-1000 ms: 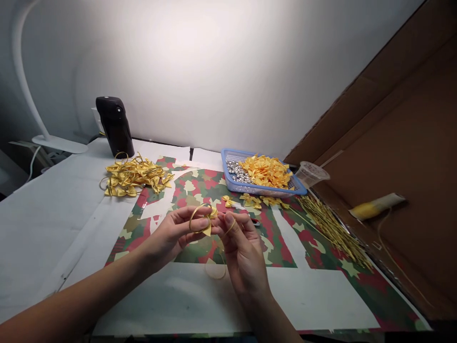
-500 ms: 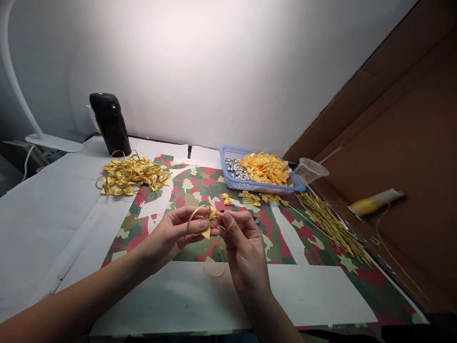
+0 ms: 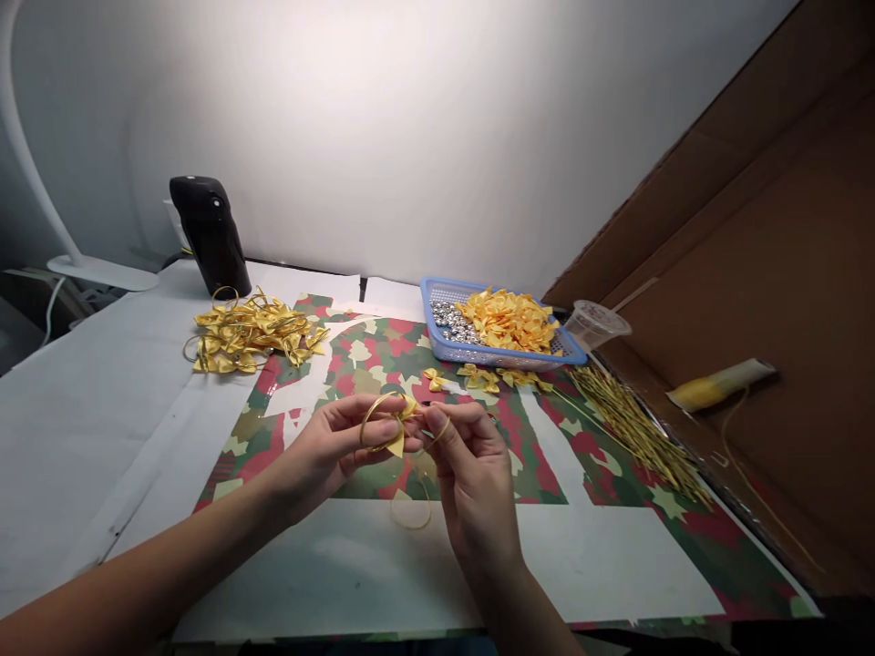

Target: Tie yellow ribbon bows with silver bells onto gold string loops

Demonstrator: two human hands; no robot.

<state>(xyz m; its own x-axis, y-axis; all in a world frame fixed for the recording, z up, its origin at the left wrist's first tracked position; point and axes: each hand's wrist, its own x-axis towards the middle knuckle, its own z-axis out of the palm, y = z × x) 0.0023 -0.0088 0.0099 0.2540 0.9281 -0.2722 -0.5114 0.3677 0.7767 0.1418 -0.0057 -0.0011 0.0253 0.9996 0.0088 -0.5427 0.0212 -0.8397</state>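
My left hand (image 3: 348,437) pinches a yellow ribbon bow (image 3: 395,445) with a gold ring-shaped cord loop (image 3: 365,430) attached, above the middle of the table. Close beside it, my right hand (image 3: 471,465) is closed, thumb against forefinger, on a thin yellow thread (image 3: 441,435) at the bow's right side. A small dark tip shows above the right thumb; its kind I cannot make out. Below the hands hangs a loose loop of fine thread (image 3: 411,527). The fingers partly hide the bow's centre.
A blue basket (image 3: 509,363) holds yellow bows and silver beads. Finished-looking looped bows (image 3: 250,337) are piled at left by a black bottle-shaped object (image 3: 211,237). Gold cords (image 3: 635,428) lie at right near a clear cup (image 3: 596,323) and a thread spool (image 3: 717,384) on the cardboard.
Both hands keep almost the same pose around the bow. The right hand has shifted very slightly to the right; the view has moved a little.
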